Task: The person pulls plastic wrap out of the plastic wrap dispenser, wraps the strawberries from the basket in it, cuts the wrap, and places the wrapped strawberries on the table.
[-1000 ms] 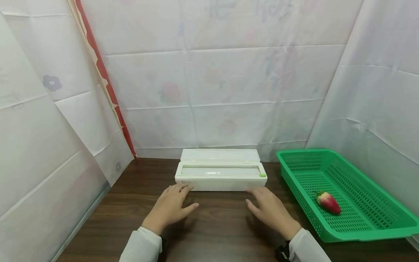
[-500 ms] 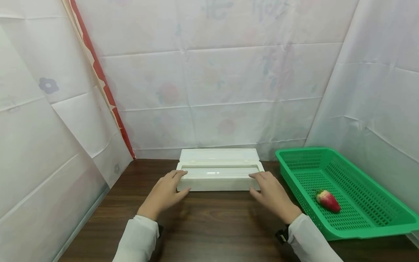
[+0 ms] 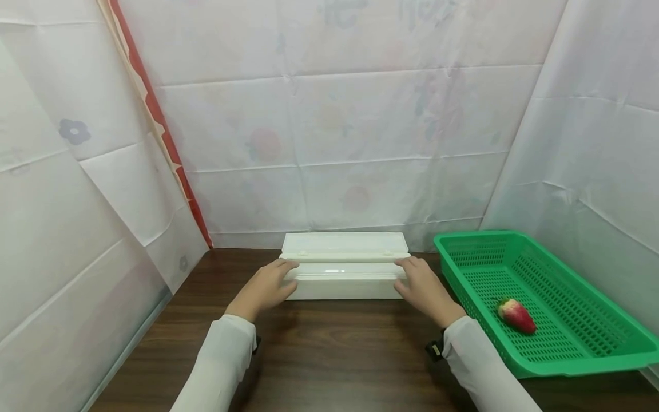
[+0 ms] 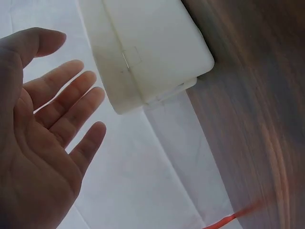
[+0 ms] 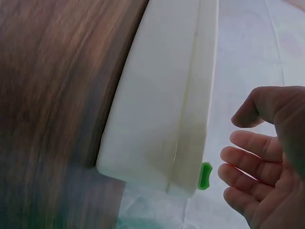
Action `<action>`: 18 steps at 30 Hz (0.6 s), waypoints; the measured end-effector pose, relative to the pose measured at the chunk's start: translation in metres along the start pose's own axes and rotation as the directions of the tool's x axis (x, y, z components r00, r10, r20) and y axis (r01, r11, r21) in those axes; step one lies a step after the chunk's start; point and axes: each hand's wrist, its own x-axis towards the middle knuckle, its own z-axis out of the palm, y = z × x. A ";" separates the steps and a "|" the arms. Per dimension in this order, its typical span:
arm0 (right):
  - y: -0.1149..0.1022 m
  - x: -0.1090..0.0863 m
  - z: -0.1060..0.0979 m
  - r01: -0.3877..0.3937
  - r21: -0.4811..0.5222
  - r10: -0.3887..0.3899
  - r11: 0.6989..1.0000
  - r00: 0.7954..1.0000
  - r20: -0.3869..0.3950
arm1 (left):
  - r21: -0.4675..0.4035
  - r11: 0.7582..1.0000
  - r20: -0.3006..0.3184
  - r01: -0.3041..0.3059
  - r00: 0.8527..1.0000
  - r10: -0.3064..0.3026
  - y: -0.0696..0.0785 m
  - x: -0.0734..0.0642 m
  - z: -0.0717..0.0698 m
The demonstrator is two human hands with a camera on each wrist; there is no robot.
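A long white cling film dispenser box (image 3: 342,289) sits on the dark wood table, its lid (image 3: 345,242) tipped back behind it. A clear strip runs along its top. My left hand (image 3: 261,286) is at the box's left end, fingers spread and relaxed over the top edge. At the right end, my right hand (image 3: 426,288) mirrors it, thumb toward the front face. In both wrist views the fingers curve loosely beside the box with nothing in them. A green slider (image 5: 205,176) shows at the box's corner in the right wrist view; in the head view my right hand hides it.
To the right stands a green plastic basket (image 3: 566,369) with a red and cream fruit (image 3: 516,316) inside. White patterned sheeting (image 3: 334,114) walls the back and both sides. A red strip (image 3: 154,109) runs down the back left corner.
Both hands have moved forward and up from in front of the box to its two ends, then slightly inward over the top edge. The box and basket stay put.
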 end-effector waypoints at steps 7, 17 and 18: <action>0.009 0.006 0.000 -0.062 0.023 0.059 0.998 0.993 0.105 | -0.020 1.000 0.080 0.017 0.997 -0.015 0.000 0.006 0.004; 0.017 0.013 0.006 0.011 0.006 -0.012 1.000 0.989 0.147 | 0.027 1.000 0.089 -0.003 0.996 0.000 0.000 0.010 0.007; 0.017 0.014 0.006 0.017 0.002 -0.017 1.000 0.989 0.149 | 0.034 0.999 0.088 -0.005 0.996 0.003 0.000 0.010 0.007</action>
